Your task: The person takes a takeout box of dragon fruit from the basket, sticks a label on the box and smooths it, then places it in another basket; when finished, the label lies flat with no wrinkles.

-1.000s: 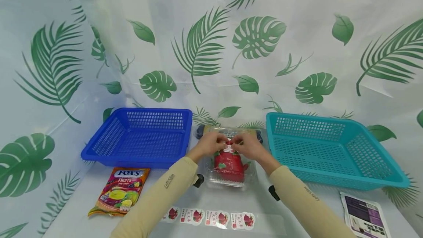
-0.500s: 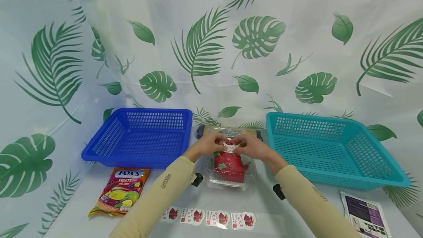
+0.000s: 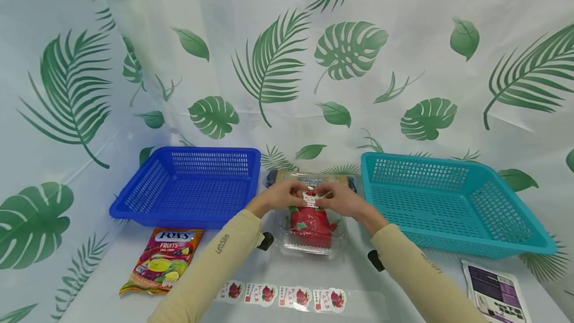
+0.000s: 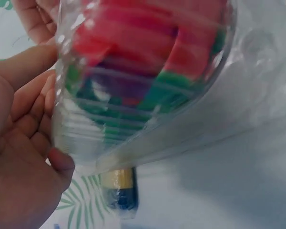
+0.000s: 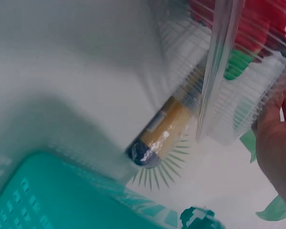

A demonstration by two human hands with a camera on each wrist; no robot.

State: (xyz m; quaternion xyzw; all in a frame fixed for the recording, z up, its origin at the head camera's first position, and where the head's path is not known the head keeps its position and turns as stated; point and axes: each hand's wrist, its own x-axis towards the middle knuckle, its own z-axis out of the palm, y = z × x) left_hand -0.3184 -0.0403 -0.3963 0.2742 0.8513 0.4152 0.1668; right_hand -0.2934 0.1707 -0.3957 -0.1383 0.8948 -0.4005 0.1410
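A clear plastic clamshell box [image 3: 309,245] stands in the middle of the table, with a red and green dragon fruit [image 3: 309,221] inside. On top of its lid is a small white sticker [image 3: 310,200] with red print. My left hand [image 3: 283,195] pinches the sticker's left end with bent fingers. From the other side, my right hand [image 3: 343,200] pinches the right end. In the left wrist view the box wall hides the sticker, and several of the left fingers [image 4: 35,102] are bent beside the box. Only part of the right hand shows in the right wrist view.
Left stands a blue basket [image 3: 197,218], right a teal one [image 3: 457,163]. Behind the box lies a dark and yellow wrapped package [image 5: 164,129]. A candy bag [image 3: 166,260], a sticker strip [image 3: 365,303] and a purple-white pouch [image 3: 495,293] lie nearer.
The sticker has come down a little and turned flatter between both hands on the lid. My right hand has shifted slightly right and down. The box stays put.
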